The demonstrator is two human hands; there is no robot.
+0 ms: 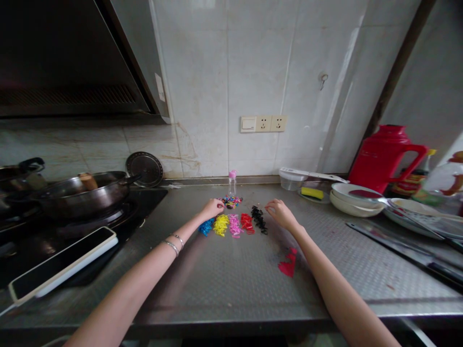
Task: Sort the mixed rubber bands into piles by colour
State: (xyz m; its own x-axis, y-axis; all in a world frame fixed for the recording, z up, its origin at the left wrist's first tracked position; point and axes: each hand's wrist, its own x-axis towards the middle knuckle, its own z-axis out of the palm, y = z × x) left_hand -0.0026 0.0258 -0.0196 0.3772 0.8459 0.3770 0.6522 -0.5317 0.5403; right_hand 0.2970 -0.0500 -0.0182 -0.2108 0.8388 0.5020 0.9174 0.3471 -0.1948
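Here, left hand curled, right hand angled inward

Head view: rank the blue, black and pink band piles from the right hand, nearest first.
1. Black band pile: just left of the right hand.
2. Pink band pile: middle of the row.
3. Blue band pile: row's left end.

Five single-colour piles, count them, plus one mixed pile; two sockets, one sponge, one flask, one phone!
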